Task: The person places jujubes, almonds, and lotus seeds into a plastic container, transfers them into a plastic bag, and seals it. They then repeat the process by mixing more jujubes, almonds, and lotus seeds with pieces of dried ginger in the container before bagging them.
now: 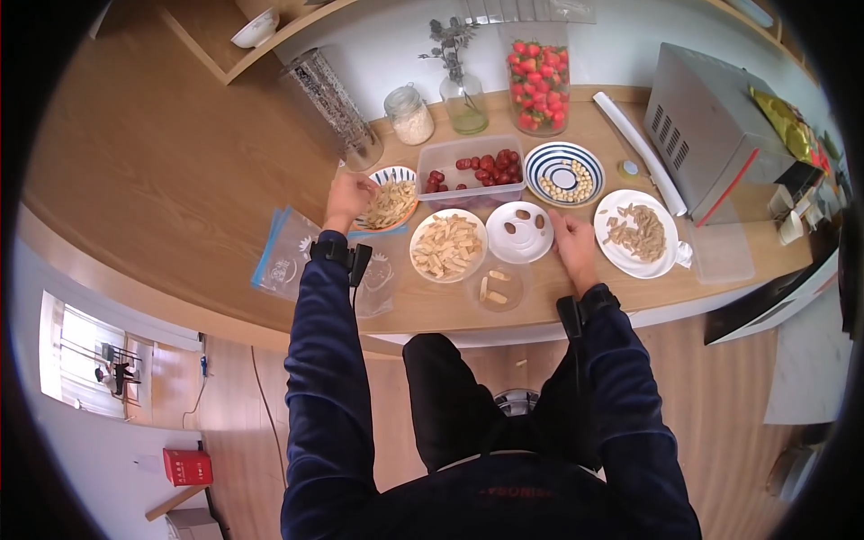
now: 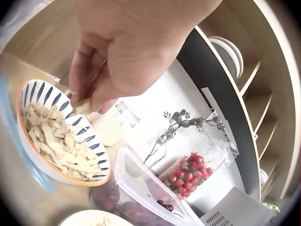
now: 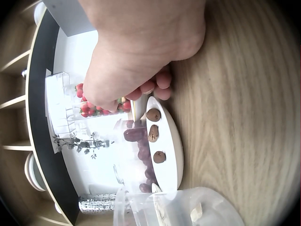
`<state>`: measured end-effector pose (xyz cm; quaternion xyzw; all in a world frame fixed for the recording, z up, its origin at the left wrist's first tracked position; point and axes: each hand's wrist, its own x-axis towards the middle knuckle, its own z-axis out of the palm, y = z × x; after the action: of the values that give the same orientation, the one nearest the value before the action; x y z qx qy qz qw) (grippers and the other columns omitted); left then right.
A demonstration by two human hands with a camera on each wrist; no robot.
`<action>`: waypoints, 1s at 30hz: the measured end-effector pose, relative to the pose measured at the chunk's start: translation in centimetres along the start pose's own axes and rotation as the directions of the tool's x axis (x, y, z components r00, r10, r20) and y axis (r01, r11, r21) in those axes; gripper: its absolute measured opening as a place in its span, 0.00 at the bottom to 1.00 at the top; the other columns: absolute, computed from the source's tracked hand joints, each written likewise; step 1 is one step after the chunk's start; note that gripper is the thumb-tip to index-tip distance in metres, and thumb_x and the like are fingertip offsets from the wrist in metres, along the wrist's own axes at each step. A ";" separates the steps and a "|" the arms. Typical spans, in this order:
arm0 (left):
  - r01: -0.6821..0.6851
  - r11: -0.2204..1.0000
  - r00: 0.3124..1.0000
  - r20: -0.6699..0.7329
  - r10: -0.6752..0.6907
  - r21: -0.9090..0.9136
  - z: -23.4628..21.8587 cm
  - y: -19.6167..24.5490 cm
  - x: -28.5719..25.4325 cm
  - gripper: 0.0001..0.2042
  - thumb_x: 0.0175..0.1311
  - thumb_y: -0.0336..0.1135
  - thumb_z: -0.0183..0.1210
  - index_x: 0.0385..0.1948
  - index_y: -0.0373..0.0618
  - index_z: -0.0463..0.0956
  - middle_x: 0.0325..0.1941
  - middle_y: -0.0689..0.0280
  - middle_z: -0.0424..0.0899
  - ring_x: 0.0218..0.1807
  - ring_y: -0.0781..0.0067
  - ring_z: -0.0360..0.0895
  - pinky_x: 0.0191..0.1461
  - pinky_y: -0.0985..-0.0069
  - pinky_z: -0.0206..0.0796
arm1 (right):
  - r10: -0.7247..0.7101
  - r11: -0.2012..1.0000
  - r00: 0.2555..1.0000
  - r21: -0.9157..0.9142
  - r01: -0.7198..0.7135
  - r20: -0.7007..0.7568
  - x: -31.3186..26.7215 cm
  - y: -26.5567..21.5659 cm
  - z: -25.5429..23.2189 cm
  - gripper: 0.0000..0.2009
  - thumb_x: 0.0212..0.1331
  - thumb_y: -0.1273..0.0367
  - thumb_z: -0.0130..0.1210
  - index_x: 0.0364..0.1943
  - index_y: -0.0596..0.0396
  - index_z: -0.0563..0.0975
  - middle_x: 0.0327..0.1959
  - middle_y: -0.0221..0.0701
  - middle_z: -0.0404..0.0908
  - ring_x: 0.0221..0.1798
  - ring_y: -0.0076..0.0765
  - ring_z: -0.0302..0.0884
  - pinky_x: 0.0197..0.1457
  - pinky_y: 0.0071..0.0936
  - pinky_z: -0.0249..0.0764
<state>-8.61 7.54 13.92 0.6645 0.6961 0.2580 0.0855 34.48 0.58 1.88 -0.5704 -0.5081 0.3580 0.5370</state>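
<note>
My left hand (image 1: 351,200) (image 2: 122,52) pinches a pale dried slice (image 2: 83,107) between thumb and fingers, over the rim of the striped, orange-edged bowl (image 2: 104,165) of similar pale slices (image 1: 392,203). My right hand (image 1: 574,247) (image 3: 141,52) is at the right edge of a small white plate (image 1: 520,248) (image 3: 170,162) bearing several brown oval pieces (image 1: 510,228) (image 3: 153,133). Its fingers are loosely bent, with nothing visible in them; whether they touch the plate is unclear. Left of that plate, another white plate holds thick pale strips (image 1: 446,246).
A tub of red fruit (image 1: 470,195), a blue-ringed plate of small round pieces (image 1: 565,174) and a strawberry container (image 1: 540,90) stand behind. A plate of brownish strips (image 1: 637,232) is at right, a clear dish (image 1: 515,300) in front, plastic bags (image 1: 292,256) at left.
</note>
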 end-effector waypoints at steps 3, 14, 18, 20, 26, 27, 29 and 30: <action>0.037 0.991 0.999 0.011 -0.036 -0.127 -0.6 1.5 -0.9 0.09 0.59 0.23 0.62 0.38 0.42 0.88 0.34 0.60 0.90 0.33 0.73 0.86 0.39 0.74 0.77 | 0.000 1.000 1.000 0.005 0.000 0.000 -0.1 -0.2 0.0 0.24 0.65 0.57 0.63 0.19 0.64 0.78 0.12 0.33 0.74 0.15 0.25 0.71 0.22 0.30 0.66; -0.056 0.799 0.873 0.359 0.331 -0.599 0.6 14.8 -11.7 0.08 0.68 0.27 0.64 0.45 0.37 0.85 0.34 0.70 0.87 0.34 0.86 0.80 0.38 0.83 0.74 | 0.009 0.999 1.000 -0.039 -0.009 0.006 -0.1 0.1 -0.1 0.25 0.66 0.56 0.62 0.20 0.65 0.77 0.13 0.36 0.72 0.18 0.27 0.66 0.26 0.35 0.65; -0.091 0.852 0.873 0.371 0.318 -0.515 0.9 15.9 -12.3 0.09 0.66 0.30 0.64 0.44 0.38 0.85 0.32 0.64 0.88 0.33 0.79 0.83 0.39 0.79 0.74 | -0.010 1.000 1.000 0.009 0.010 0.002 0.0 0.2 0.0 0.24 0.66 0.58 0.63 0.19 0.65 0.76 0.12 0.32 0.71 0.17 0.23 0.66 0.24 0.32 0.64; -0.168 0.915 0.924 0.264 0.276 -0.368 1.0 15.4 -11.5 0.10 0.65 0.33 0.65 0.43 0.41 0.85 0.32 0.60 0.89 0.34 0.71 0.85 0.40 0.74 0.75 | -0.014 1.000 1.000 0.019 0.015 -0.001 0.1 0.2 0.2 0.24 0.66 0.58 0.63 0.19 0.65 0.76 0.12 0.31 0.71 0.17 0.22 0.66 0.23 0.31 0.63; -0.054 0.995 0.997 -0.055 0.059 0.087 3.0 4.2 -3.7 0.12 0.61 0.40 0.65 0.44 0.50 0.87 0.39 0.57 0.89 0.45 0.55 0.86 0.49 0.63 0.77 | -0.004 1.000 1.000 0.007 0.004 0.000 0.1 0.1 0.2 0.24 0.65 0.58 0.63 0.18 0.65 0.76 0.11 0.30 0.71 0.16 0.21 0.66 0.23 0.29 0.64; -0.035 0.981 0.995 -0.081 0.051 0.191 4.2 1.2 -2.6 0.12 0.60 0.40 0.65 0.44 0.51 0.87 0.41 0.57 0.89 0.47 0.55 0.86 0.51 0.61 0.77 | 0.005 1.000 1.000 0.015 -0.005 0.005 0.0 0.0 0.1 0.24 0.65 0.58 0.64 0.18 0.65 0.76 0.11 0.31 0.71 0.16 0.21 0.67 0.23 0.29 0.64; 0.014 0.951 0.999 -0.051 0.002 0.308 6.2 -3.1 -1.1 0.11 0.59 0.39 0.65 0.43 0.53 0.88 0.43 0.57 0.89 0.51 0.55 0.85 0.53 0.60 0.76 | 0.007 1.000 1.000 0.020 -0.007 0.001 0.1 0.1 0.0 0.24 0.65 0.58 0.64 0.18 0.65 0.76 0.11 0.31 0.71 0.16 0.21 0.67 0.23 0.29 0.64; 0.042 0.944 0.999 0.005 -0.046 0.327 7.1 -4.8 -0.8 0.11 0.58 0.38 0.65 0.42 0.55 0.88 0.44 0.57 0.88 0.52 0.55 0.84 0.53 0.59 0.76 | 0.001 1.000 1.000 0.019 -0.001 -0.006 0.2 0.4 0.1 0.24 0.64 0.58 0.64 0.18 0.65 0.76 0.11 0.31 0.71 0.16 0.21 0.67 0.23 0.29 0.64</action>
<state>-9.48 8.58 5.41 0.6553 0.7434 0.1329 -0.0158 34.47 0.84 1.50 -0.5665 -0.5027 0.3613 0.5438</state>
